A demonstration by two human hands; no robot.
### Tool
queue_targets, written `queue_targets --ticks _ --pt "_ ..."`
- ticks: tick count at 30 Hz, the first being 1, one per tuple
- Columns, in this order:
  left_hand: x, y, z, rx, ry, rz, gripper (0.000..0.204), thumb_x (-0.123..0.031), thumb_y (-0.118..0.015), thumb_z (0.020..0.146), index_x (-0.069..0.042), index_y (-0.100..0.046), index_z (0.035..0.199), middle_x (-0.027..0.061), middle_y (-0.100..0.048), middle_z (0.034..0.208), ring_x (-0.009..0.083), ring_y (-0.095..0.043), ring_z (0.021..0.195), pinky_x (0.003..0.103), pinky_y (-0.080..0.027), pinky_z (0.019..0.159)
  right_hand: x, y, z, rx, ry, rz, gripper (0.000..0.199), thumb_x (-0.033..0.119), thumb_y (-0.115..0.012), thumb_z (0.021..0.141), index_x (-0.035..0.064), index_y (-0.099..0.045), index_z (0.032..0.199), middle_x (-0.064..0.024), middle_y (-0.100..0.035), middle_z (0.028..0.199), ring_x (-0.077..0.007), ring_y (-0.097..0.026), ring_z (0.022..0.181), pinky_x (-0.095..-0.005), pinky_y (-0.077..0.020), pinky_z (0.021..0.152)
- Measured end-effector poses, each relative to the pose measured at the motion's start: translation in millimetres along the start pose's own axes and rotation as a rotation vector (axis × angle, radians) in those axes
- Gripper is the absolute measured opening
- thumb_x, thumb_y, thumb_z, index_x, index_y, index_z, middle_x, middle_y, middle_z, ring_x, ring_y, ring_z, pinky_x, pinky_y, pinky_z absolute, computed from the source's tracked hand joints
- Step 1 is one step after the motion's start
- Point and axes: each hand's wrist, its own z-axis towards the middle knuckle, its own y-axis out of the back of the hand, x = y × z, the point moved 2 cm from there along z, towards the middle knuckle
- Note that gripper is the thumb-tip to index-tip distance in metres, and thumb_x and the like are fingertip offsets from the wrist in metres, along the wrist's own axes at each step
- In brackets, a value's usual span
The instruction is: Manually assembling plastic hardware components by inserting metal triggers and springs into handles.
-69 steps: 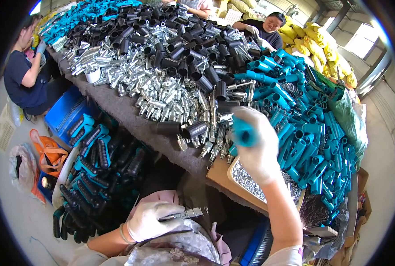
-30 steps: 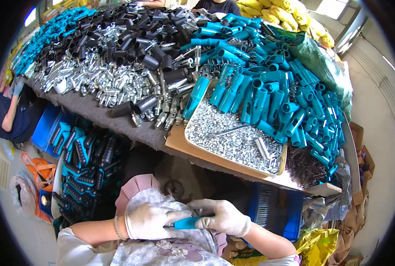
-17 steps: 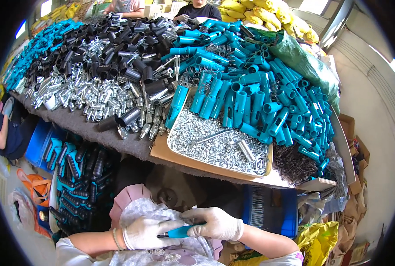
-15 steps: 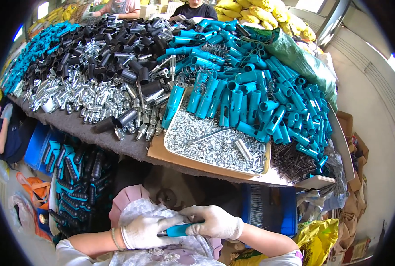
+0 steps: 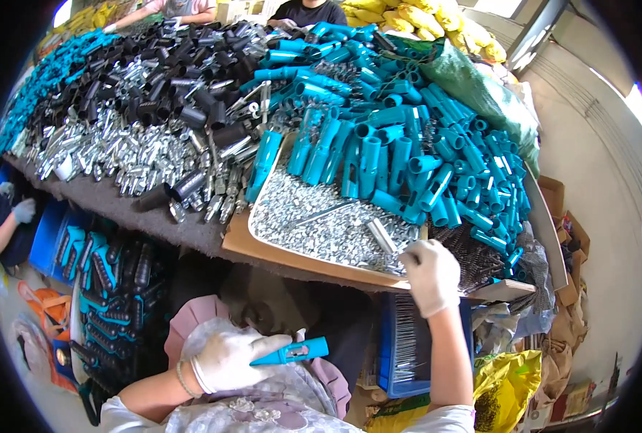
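- Held in the left gloved hand point(image 5: 229, 361): one teal plastic tube handle point(image 5: 292, 352), low in the view, just above the lap; long axis almost level, running from the palm out toward the right, the free end a little raised.
- Left fingers point(image 5: 267, 343) closed around the near end of this handle, a firm wrap; the far end free, touching nothing.
- Reaching up and forward: the right gloved hand point(image 5: 431, 276), at the near right corner of the shallow cardboard tray point(image 5: 263, 249); well apart from the held handle, which lies below and to the left of it.
- Right fingers point(image 5: 416, 254) curled downward into the heap of small silver metal pieces point(image 5: 321, 227) inside the tray; tips half hidden by the knuckles, so pinching one piece or only touching the heap, cannot tell.
- Just beside the right hand: one short silver metal cylinder point(image 5: 381, 236), lying slanted on the heap; a dark pile of coiled wire springs point(image 5: 480, 254) on the other side.
- Nearer to the tray: the right hand; nearer to the body: the left hand with the handle.
- Behind the tray: a big pile of teal plastic tubes point(image 5: 422, 155); further left, black tubes point(image 5: 191, 79) and silver metal fittings point(image 5: 119, 155) on the long grey table point(image 5: 155, 225).
- Under the table edge: a blue plastic crate point(image 5: 407, 346) beside the right forearm; a yellow bag point(image 5: 505, 386) lower right.
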Motion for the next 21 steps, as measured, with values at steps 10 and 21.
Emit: queue_targets --ticks 10,21 --pt "7 -2 -7 0.032 0.04 0.017 0.045 -0.031 -0.082 0.075 -0.013 -0.07 0.114 0.0077 -0.07 0.08 0.0283 -0.068 0.068 0.041 -0.053 0.064 -9 -10 20 0.137 -0.029 0.026 0.019 0.025 -0.07 0.08 0.0069 -0.075 0.084 -0.0174 -0.071 0.081 -0.0376 -0.069 0.078 -0.0442 -0.0542 0.073" --pt "26 4 -9 0.207 0.053 0.024 0.036 -0.031 -0.075 0.079 -0.014 -0.069 0.111 0.0111 -0.067 0.08 0.0328 -0.068 0.073 0.043 -0.054 0.069 102 -27 -85 0.52 0.207 1.101 0.012 0.008 -0.074 0.084 0.0024 -0.071 0.094 -0.0125 -0.071 0.095 -0.0256 -0.07 0.082 -0.0337 -0.0551 0.076"
